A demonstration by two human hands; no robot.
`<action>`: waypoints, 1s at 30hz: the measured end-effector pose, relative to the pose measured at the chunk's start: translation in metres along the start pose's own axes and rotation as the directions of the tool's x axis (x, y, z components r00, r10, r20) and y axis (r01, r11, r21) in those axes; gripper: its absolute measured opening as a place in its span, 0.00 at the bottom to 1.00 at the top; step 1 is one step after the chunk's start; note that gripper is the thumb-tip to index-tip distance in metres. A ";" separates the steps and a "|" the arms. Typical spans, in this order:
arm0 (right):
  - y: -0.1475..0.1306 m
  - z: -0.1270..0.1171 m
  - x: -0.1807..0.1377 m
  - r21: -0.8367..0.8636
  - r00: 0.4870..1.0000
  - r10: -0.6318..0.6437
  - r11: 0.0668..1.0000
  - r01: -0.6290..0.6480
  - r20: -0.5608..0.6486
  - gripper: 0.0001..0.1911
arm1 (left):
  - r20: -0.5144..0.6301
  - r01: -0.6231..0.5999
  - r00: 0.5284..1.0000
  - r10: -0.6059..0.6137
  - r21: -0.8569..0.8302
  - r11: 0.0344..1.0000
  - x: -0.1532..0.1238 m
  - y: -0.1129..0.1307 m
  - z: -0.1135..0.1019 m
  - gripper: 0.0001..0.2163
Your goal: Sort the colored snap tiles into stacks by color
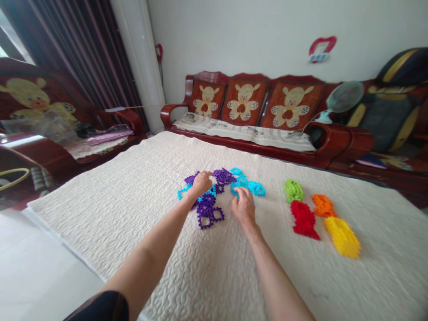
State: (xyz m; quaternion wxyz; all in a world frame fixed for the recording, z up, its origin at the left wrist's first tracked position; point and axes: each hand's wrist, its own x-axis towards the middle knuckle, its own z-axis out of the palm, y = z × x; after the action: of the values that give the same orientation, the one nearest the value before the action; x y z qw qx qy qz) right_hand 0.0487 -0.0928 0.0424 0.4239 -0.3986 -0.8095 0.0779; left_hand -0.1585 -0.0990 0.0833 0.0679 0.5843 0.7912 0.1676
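A heap of flat plastic lattice pieces lies on a cream quilted mat (140, 214): purple pieces (209, 209) mixed with cyan pieces (256, 188). My left hand (200, 183) rests on the heap's left side, fingers curled over purple and cyan pieces. My right hand (244, 206) sits at the heap's near right edge, fingers bent onto a cyan piece. What either hand grips is hidden. To the right lie separate sorted piles: green (293, 190), red (304, 220), orange (323, 205) and yellow (343, 237).
A dark red wooden sofa (254, 129) with bear cushions stands behind the mat. A small fan (341, 100) rests on its right armrest. Another wooden seat (50, 147) with bags is at the left, near dark curtains. White floor lies at the near left.
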 end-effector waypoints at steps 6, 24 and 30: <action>-0.030 0.033 -0.006 0.167 0.964 -0.225 0.965 0.201 0.138 0.26 | 0.077 -0.088 0.994 0.082 0.077 0.993 -0.023 -0.035 -0.002 0.20; -0.027 0.057 -0.013 0.181 0.991 -0.035 0.983 0.012 0.126 0.17 | -0.357 -0.243 0.913 0.197 -0.087 0.966 -0.041 -0.034 0.023 0.14; -0.016 0.056 -0.013 0.239 0.992 0.108 0.967 -0.088 -0.070 0.16 | -0.300 -0.210 0.935 0.190 -0.036 0.977 -0.039 -0.004 0.020 0.14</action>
State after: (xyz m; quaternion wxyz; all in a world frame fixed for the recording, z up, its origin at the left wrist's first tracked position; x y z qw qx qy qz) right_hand 0.0013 -0.1010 0.0069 0.4967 -0.3880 -0.7558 0.1775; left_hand -0.1441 -0.1333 0.0596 -0.0488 0.6275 0.7228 0.2854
